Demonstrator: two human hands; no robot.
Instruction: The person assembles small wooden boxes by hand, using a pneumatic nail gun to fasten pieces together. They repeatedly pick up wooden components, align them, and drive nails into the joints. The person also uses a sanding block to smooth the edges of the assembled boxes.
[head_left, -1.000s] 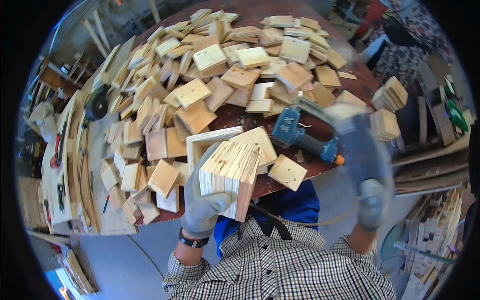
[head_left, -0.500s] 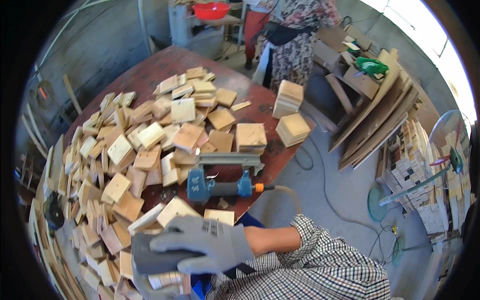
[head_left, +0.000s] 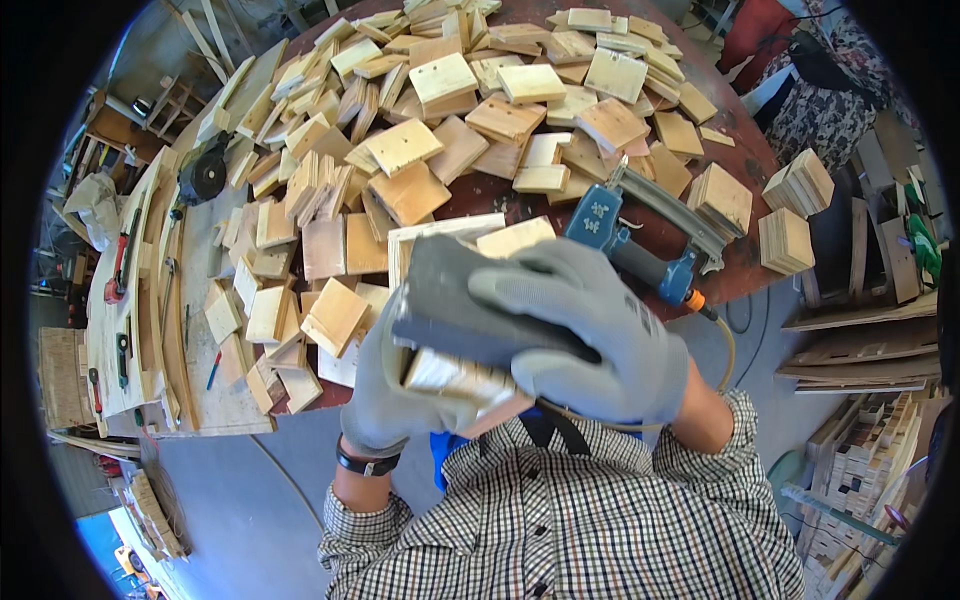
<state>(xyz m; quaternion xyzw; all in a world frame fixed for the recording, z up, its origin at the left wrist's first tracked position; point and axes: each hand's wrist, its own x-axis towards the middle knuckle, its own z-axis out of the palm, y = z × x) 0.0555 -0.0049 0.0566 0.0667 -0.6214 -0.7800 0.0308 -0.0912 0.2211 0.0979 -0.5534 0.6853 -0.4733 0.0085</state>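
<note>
My gloved right hand (head_left: 605, 330) grips a dark grey, brick-shaped block (head_left: 460, 305), fingers over its top and thumb along its near side. Just beneath it, my gloved left hand (head_left: 385, 390) is closed on a wooden block (head_left: 465, 385), perhaps a stack of pieces, partly covered by the dark block. Whether the two blocks touch I cannot tell. To the right of them a blue pneumatic nail gun (head_left: 640, 250) lies on the red table (head_left: 740, 140), its orange hose fitting toward me. Loose square wooden pieces (head_left: 405, 145) pile up beyond my hands.
Neat stacks of wooden squares (head_left: 785, 240) stand at the table's right edge. On the left, a board surface (head_left: 205, 310) carries long strips, a black tape roll (head_left: 203, 175) and hand tools. Boards (head_left: 860, 345) lean at the right. An air hose (head_left: 730, 350) hangs off the table.
The view has swung left and down, so both forearms and more of the left side now show. My right hand still holds the dark block; the wood in my left hand is more visible.
</note>
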